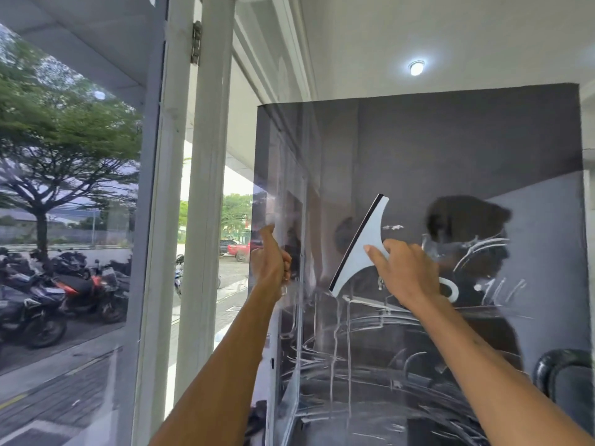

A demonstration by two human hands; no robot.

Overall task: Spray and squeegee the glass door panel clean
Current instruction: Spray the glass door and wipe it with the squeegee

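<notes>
Squeegeeing step: the right hand [405,272] grips the squeegee [360,249] against the streaky glass door [418,140], the left hand [270,262] clasps its edge, and the next stroke likely needs steady, even pressure.

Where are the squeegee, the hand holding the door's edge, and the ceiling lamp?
squeegee [362,249]: head view, white body beside the blade.
left hand [270,260]: head view, its back, gripping the glass door panel [450,149].
ceiling lamp [416,67]: head view, lit centre.
</notes>
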